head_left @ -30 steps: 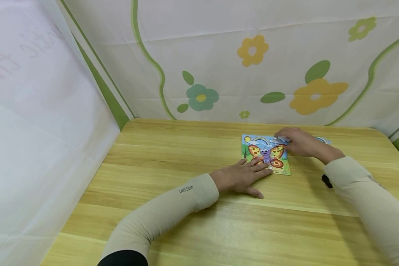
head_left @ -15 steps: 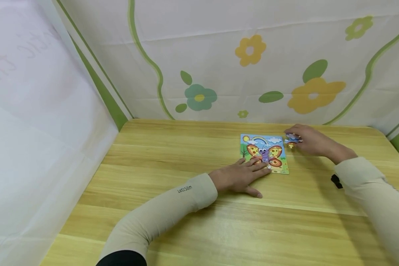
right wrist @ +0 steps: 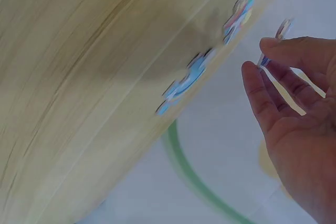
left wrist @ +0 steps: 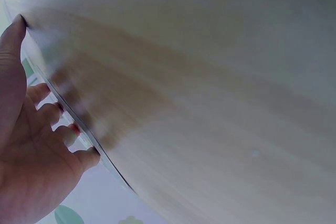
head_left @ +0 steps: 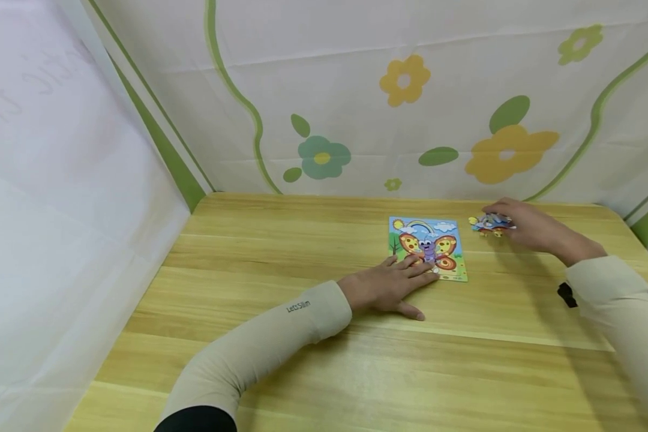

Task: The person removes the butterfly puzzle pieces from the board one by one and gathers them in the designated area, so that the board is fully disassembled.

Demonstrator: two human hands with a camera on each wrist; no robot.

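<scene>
A square butterfly jigsaw puzzle lies on the wooden table, with a sun, a rainbow and clouds along its top. My left hand rests on its lower left part, fingers spread and straight, covering some of the picture. To the right of the puzzle, my right hand pinches a small puzzle piece between thumb and fingers. Below that hand, loose blue puzzle pieces lie on the tabletop. In the head view these pieces and the held one overlap beside the fingertips.
The table has a pale wood grain, and its back edge meets a white cloth printed with flowers. More white cloth hangs on the left. A small black object sits at the right sleeve's cuff.
My right hand has moved right, from the puzzle's upper right corner to over the loose pieces, carrying the puzzle piece with it. My left hand has stayed on the puzzle.
</scene>
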